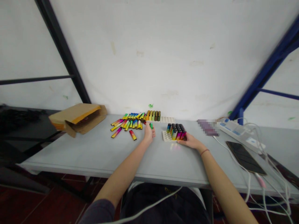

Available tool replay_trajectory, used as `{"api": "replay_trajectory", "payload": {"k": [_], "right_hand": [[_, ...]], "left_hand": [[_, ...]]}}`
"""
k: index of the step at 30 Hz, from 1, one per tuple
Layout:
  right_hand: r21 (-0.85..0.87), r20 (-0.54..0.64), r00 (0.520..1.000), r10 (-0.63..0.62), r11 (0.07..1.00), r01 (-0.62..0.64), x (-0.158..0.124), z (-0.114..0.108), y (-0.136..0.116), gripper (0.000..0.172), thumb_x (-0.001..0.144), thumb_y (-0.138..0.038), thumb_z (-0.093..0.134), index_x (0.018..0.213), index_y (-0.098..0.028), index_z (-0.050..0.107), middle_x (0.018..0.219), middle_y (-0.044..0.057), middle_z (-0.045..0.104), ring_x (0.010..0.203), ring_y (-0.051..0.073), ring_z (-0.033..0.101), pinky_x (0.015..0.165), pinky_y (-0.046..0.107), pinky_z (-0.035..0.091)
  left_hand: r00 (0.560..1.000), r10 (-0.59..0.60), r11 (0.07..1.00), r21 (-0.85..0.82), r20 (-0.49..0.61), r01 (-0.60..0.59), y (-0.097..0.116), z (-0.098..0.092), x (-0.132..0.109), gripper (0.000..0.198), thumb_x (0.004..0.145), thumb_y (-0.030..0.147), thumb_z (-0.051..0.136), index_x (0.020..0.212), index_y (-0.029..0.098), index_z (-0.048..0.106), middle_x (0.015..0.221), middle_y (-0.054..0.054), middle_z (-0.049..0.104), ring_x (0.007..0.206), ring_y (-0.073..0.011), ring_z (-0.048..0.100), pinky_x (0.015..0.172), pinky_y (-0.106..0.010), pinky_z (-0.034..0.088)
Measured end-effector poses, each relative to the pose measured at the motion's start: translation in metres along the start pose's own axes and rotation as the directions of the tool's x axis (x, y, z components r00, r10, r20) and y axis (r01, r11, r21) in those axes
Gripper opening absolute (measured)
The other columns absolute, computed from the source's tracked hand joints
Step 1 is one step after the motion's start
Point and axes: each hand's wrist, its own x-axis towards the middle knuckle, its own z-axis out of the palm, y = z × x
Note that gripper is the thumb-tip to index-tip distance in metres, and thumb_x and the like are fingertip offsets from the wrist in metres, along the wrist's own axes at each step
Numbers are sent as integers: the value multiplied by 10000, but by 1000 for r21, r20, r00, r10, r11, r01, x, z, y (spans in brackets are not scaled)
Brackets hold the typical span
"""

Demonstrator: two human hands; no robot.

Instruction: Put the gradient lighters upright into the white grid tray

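**Item 1, left hand** (149, 133): grip clenched, pinching a slim green metallic lighter (151, 125) upright at centre frame; its lower part is hidden by the fingers.

**Item 2, right hand** (187, 141): fingers extended, touching the near corner of the block of black-capped rainbow lighters (175, 132). Whether this grip holds anything cannot be told.

**Item 3, white moulded pocket tray** (166, 136): carries that block, with pockets bare at its lower left.

**Item 4, loose rainbow-gradient metal lighters** (126, 126): heaped left of the left hand, some overlapping, two lying apart.

**Item 5, row of gold-and-olive lighters** (153, 115): upright behind the heap, beside a second white tray (167, 119).

**Item 6, grey counter** (105, 165): carries all the above, plus a brown kraft mailer (78, 119) at left.

**Item 7, white power strip** (230, 129), **dark smartphone** (245, 157) and **white cables** (233, 158): at right.

**Risks:** a slim body could slip from the pinch if held too lightly. Pressure on the tray corner could tip or shift the block. A knock could scatter the loose heap, and lighters could roll off the counter edge.
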Motion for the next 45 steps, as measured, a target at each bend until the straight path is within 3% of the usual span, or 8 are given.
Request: {"api": "replay_trajectory", "payload": {"k": [6,9,13,18,27,33,39,45], "right_hand": [[-154,-97,995,-26,988,10,4,7,4,469,745,-496,676,1042,-151,562,994,106,670,873,257,613,800,404,534],[-194,-109,992,-56,980,34,5,10,4,458,756,-520,659,1031,-165,565,983,94,673,849,243,611,776,377,529],[-179,-104,992,-71,982,52,5,10,4,463,760,-500,662,1064,-166,561,989,97,674,864,249,614,787,383,528],[-155,-110,992,-66,987,48,5,10,6,497,761,-502,674,1109,-166,563,1006,97,682,905,262,625,819,392,527],[-154,-81,993,-80,986,67,7,10,8,517,780,-522,646,1125,-148,556,1039,116,687,896,262,633,809,396,536],[-156,-84,993,-82,985,69,7,10,8,500,772,-499,661,1118,-153,556,1041,106,689,889,253,635,823,397,538],[-127,-94,993,-70,990,58,6,10,5,510,756,-484,681,1125,-159,549,1087,112,680,945,270,631,858,404,530],[-133,-77,995,-63,990,52,6,9,5,497,766,-474,668,1131,-166,534,1071,110,676,962,275,625,862,407,519]], "left_hand": [[979,189,973,124,77,-197,-5,5,1,271,913,487,434,851,223,439,508,82,425,380,-83,370,425,-189,309],[889,408,857,250,206,-451,-10,8,-1,172,867,371,577,935,220,532,731,4,608,690,-136,597,661,-233,469],[773,536,688,356,339,-633,-17,10,-2,147,799,266,655,934,209,669,1022,-70,636,1012,-198,575,874,-277,468],[779,458,715,343,428,-609,-27,9,2,217,772,267,691,983,219,709,1080,-70,653,960,-208,596,832,-289,492],[672,479,526,428,565,-735,-25,15,2,203,841,244,605,1011,234,716,1055,-78,671,1038,-235,594,1034,-371,406],[741,468,573,473,482,-669,-24,17,-1,242,791,249,676,1032,268,692,990,-55,676,992,-248,592,1054,-386,377],[625,545,229,618,558,-752,-19,16,-7,246,876,264,560,1072,261,708,1041,-95,614,1070,-259,543,1047,-376,355],[695,559,-7,841,452,-541,2,7,-21,396,887,307,538,1277,265,597,1287,-143,522,1160,-324,473,1035,-468,342]]}}
